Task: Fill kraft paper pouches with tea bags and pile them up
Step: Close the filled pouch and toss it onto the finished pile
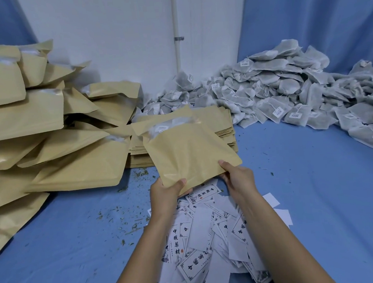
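Left hand [168,192] and right hand [236,177], apart, each grip the near edge of one pouch [188,150], held above the cards [212,234]. Its mouth gapes, and a tea bag [161,128] shows inside, so it appears ready for piling. The filled pile [48,140] at left is large. Outstanding: a flat stack [225,125] behind and a big tea-bag heap [288,90]. Judged well under way, far from finished. The cards read, apparently, 中國藥材. Print on the tags [278,112] is illegible.
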